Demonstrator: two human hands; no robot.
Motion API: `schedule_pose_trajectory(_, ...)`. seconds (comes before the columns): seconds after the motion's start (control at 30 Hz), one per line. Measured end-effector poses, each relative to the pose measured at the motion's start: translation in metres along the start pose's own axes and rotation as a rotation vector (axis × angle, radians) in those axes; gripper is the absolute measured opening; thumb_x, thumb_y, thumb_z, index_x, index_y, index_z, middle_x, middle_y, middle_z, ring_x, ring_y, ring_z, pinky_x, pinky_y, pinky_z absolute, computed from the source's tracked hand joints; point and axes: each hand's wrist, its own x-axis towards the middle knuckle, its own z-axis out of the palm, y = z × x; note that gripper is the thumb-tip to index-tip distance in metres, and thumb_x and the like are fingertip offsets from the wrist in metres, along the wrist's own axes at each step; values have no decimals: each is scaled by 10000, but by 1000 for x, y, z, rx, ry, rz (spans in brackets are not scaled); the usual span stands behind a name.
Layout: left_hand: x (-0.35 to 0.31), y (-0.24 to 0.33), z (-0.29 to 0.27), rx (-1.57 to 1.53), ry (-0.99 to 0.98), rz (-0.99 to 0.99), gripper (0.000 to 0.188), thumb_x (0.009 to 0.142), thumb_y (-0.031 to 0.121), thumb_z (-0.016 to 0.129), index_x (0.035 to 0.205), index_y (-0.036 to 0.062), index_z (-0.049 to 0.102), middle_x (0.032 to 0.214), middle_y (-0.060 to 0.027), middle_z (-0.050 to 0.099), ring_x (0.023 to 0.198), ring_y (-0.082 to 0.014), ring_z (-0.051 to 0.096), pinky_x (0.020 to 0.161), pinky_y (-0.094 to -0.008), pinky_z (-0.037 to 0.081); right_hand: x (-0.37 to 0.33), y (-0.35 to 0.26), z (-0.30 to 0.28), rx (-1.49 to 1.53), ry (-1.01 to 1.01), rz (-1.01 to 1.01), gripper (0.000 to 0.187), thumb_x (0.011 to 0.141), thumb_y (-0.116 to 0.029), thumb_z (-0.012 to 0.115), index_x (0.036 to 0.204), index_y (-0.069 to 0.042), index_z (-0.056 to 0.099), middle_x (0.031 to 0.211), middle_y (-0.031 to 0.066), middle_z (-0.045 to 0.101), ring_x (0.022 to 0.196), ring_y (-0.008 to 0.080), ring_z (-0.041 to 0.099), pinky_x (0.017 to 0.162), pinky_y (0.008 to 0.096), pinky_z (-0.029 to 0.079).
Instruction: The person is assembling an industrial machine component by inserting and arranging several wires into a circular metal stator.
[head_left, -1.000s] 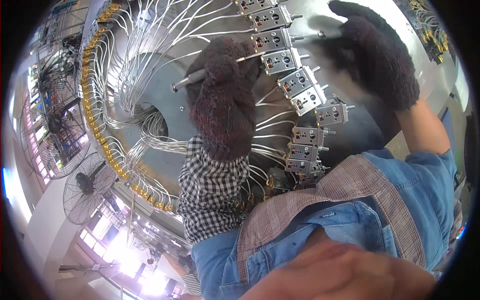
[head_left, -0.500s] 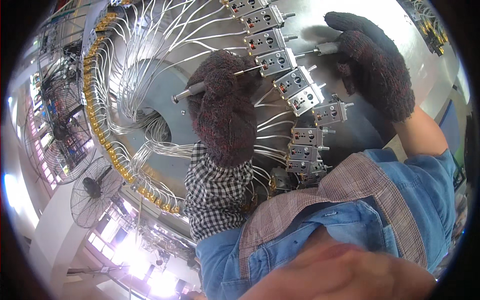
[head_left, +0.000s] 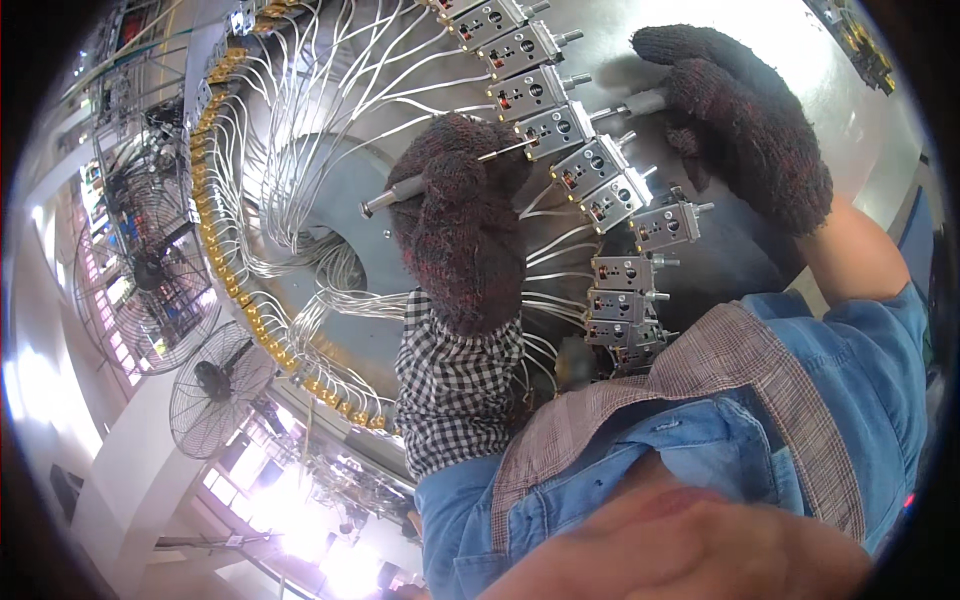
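My left hand, in a dark knitted glove, closes around a slim metal-handled screwdriver. Its thin shaft points right, with the tip at a small silver box-shaped metal module. On that module's other side, my right hand, gloved alike, grips a grey cylindrical tool handle. A narrow shaft runs from this handle to the module's outer end, where a stud sits on the neighbouring modules. The glove hides part of each tool. More such modules stand in a curved row above and below.
White wires run from the modules to a ring of brass-coloured connectors at the left. They cross a grey round plate with a central hole. A shiny metal surface lies under the row. Fans stand beyond, at far left.
The whole view has shifted slightly, so most things appear a little farther right. Both hands keep their tools at the same module, with little visible movement relative to it.
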Motion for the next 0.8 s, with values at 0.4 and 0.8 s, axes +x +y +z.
schedule_pose_trajectory(0.4, 2, -4, 4, 79, -28, 81, 260, 865, 248, 584, 972, 15, 546, 883, -86, 617, 810, -195, 631, 703, -319, 550, 6, -20, -4, 1195, 67, 945, 308, 868, -99, 529, 1170, -41, 528, 1141, 107, 574, 928, 162, 593, 733, 236, 504)
schedule_pose_trajectory(0.8, 3, -9, 1, 48, -57, 101, 269, 861, 223, 576, 1004, -1, 531, 918, -117, 613, 846, -224, 630, 724, -342, 555, 4, -9, -4, 1378, 36, 866, 318, 806, -93, 579, 1121, -57, 556, 1095, 142, 579, 983, 208, 595, 748, 282, 524)
